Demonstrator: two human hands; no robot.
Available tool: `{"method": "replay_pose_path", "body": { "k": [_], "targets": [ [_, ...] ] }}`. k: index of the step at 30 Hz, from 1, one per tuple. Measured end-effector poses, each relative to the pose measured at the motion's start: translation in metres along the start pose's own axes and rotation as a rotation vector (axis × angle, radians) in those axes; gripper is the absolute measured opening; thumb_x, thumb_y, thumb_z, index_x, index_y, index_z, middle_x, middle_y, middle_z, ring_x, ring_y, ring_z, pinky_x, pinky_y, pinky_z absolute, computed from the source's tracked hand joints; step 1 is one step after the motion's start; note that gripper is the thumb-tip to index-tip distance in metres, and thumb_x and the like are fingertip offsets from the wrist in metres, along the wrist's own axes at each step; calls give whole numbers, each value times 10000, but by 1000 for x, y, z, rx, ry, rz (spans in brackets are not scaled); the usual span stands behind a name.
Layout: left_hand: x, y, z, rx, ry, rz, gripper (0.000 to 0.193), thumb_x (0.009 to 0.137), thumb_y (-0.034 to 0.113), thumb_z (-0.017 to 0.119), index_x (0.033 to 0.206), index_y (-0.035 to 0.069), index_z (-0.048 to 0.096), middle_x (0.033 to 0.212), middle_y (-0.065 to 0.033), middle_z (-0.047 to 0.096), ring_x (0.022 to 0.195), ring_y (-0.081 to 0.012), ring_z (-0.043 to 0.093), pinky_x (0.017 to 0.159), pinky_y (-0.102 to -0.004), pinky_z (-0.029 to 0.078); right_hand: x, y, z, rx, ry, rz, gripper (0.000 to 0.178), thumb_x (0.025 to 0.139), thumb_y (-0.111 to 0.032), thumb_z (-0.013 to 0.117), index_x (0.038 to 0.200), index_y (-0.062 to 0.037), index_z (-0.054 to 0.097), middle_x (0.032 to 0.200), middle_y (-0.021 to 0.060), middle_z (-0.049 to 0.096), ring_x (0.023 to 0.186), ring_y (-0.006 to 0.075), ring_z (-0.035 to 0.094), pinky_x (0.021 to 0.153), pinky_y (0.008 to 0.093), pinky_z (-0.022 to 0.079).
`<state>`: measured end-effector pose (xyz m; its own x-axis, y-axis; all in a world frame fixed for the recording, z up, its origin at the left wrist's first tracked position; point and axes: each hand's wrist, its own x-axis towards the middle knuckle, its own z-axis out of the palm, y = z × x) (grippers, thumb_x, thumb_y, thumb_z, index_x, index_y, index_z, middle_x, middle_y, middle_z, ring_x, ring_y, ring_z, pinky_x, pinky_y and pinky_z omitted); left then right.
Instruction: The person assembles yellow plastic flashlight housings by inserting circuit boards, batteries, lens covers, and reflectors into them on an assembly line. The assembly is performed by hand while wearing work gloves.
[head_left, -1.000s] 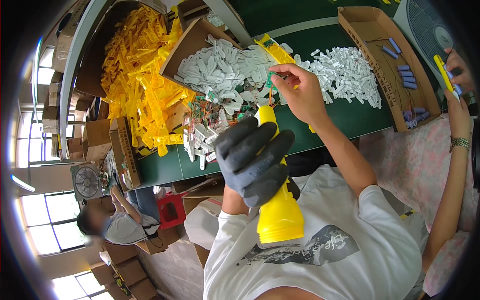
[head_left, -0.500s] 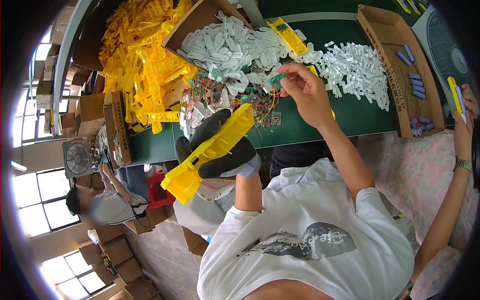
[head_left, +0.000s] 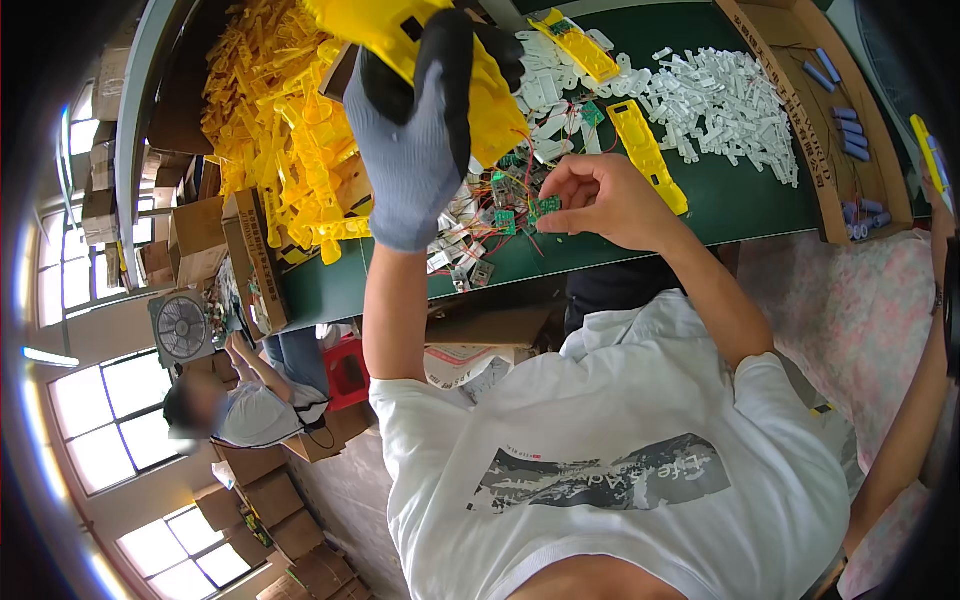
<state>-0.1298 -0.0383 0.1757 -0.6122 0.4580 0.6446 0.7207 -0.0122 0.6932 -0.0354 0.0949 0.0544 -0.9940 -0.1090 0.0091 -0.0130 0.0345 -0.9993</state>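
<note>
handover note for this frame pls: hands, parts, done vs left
Left hand: gloved, raised, gripping a yellow plastic housing.
Right hand: bare, fingers pinching a small green circuit board with red wires, just above the green table.
Nearby: loose boards and wires, another yellow shell, white plastic parts, heap of yellow shells.
Done: housing and board both in hand.
Left: board is not yet in the housing.

Circuit boards [head_left: 500,215] lie on the workbench [head_left: 760,205] between both hands — plastic strips [head_left: 720,100] behind and to the right, a cardboard tray [head_left: 850,140] of battery cells [head_left: 850,140] further right, moulded housings [head_left: 270,140] heaped left
</note>
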Motion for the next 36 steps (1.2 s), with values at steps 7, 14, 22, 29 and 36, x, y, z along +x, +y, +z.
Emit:
{"method": "replay_pose_path", "body": {
  "k": [7,14,22,29,36],
  "targets": [
    [-76,36,8,-6,543,-60,439,964,361,364,1163,-12,479,963,-93,584,781,-190,572,704,-295,483,11,16,-11,772,297,-78,226,818,-99,684,1006,-18,588,865,28,610,749,85,617,719,211,536],
    [-122,6,39,-331,950,-362,490,976,430,345,1345,109,325,991,-97,551,786,-240,580,677,-337,511,7,-5,-13,966,205,-166,207,850,-45,627,1049,-16,577,860,6,549,806,116,621,776,242,539],
    [-131,-43,41,-760,186,-958,545,952,560,277,1052,83,520,760,-45,577,590,-127,594,515,-262,499,9,-2,-10,445,98,-180,247,807,2,659,1047,0,600,972,46,614,885,102,607,800,238,518],
    [-142,-61,69,-666,338,-814,349,986,364,390,1044,51,534,811,-56,604,639,-133,610,568,-256,497,-4,17,-16,346,211,-116,158,788,9,681,941,21,641,889,61,662,830,114,644,787,223,513],
    [-145,-63,77,-721,279,-870,343,974,355,433,1018,35,548,782,-48,615,667,-112,616,563,-254,497,-9,29,-21,328,193,-8,176,782,-22,706,935,33,641,873,69,671,814,114,649,767,221,520]
  ]
}}
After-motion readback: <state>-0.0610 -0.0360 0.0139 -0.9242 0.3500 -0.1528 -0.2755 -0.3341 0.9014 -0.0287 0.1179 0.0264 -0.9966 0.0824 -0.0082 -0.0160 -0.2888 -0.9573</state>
